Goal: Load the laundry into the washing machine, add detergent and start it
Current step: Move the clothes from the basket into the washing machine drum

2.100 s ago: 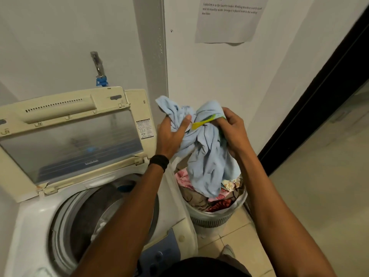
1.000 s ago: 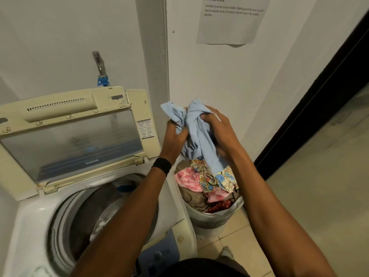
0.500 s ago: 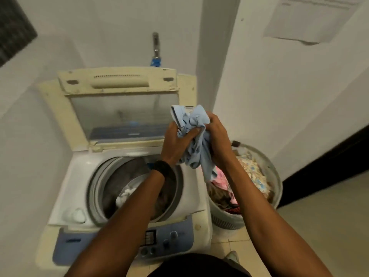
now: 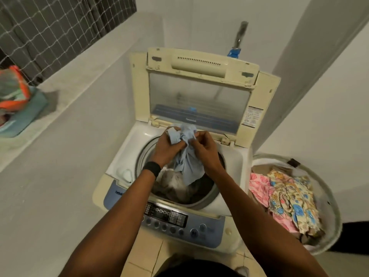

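A top-loading washing machine [image 4: 233,198] stands in front of me with its lid [image 4: 199,92] raised. Over the open drum, my left hand [image 4: 167,145] and my right hand [image 4: 205,148] both grip a bunched light blue garment [image 4: 187,162], whose lower end hangs into the drum. Grey and white clothes [image 4: 173,182] lie inside the drum. To the right, a white laundry basket [image 4: 331,208] holds pink and floral clothes [image 4: 287,200]. The control panel [image 4: 171,218] with its buttons faces me.
A tap with a blue fitting [image 4: 236,45] sticks out of the wall behind the lid. A low ledge on the left carries a teal and orange bundle [image 4: 16,100]. A netted window is above it. Walls close in on both sides.
Both hands carried the blue garment from above the basket leftward to over the drum and lowered it. My view turned left, bringing the whole machine and the ledge into sight.
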